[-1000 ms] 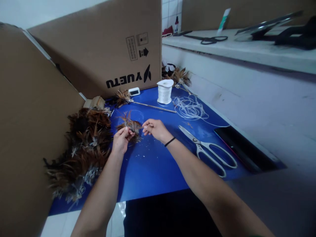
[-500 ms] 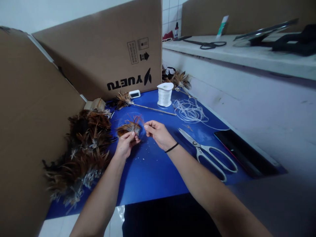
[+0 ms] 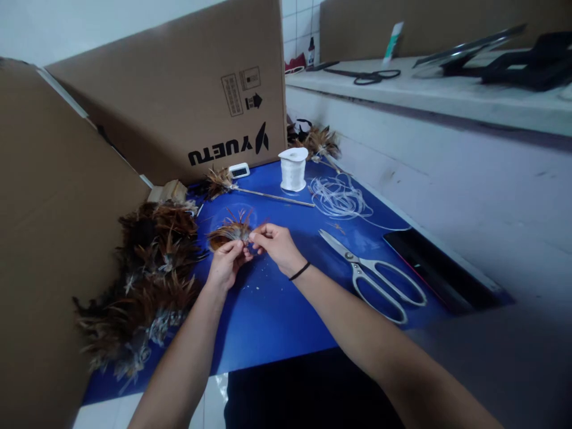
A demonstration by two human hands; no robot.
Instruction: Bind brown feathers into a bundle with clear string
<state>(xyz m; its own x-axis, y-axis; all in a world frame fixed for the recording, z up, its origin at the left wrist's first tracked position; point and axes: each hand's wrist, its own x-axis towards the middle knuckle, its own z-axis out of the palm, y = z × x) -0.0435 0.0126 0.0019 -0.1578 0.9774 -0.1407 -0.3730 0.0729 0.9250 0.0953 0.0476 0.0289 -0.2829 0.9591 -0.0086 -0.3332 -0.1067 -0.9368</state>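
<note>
Brown feathers in a small bunch (image 3: 232,231), with pale fluffy bases and thin reddish wisps on top, are pinched in my left hand (image 3: 229,260). The thumb and fingers press on the pale base end, and the feather tips fan to the left. My right hand (image 3: 272,243) is closed in a pinch at the right side of that base, close against my left fingertips. A thin reddish wisp shows by its fingers; what they grip is too small to make out. Metal scissors (image 3: 353,257) lie partly spread to the right of my right hand.
Many feather bunches (image 3: 156,280) are heaped at left beside cardboard (image 3: 179,89). Behind my hands lie a feather-tipped stick (image 3: 272,195), a white spool (image 3: 293,170), tangled clear ribbon (image 3: 337,199) and a small white display (image 3: 239,171). A dark phone (image 3: 438,268) lies at right, below a ledge (image 3: 429,83).
My right hand has moved left and slightly down, from just beside the feather bunch to its base. My left hand keeps its pinch. The whole view has shifted slightly.
</note>
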